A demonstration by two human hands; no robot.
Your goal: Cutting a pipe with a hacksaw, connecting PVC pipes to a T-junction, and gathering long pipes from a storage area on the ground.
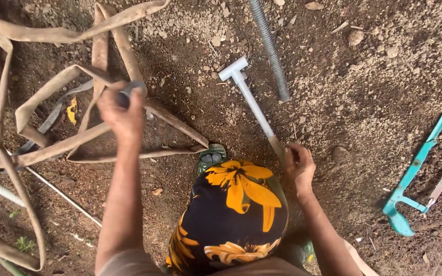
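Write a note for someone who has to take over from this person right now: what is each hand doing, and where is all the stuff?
Left hand: raised over the tangled flat hose, fingers closed around its grey end piece.
Right hand: low on the ground, gripping the near end of the white pipe.
The pipe lies on the soil, its T-fitting at the far end. A grey ribbed hose lies beside it, apart.
A teal hacksaw lies on the right, untouched.
Done: both pieces are in hand.
Left: hose and pipe are not joined; they are well apart.
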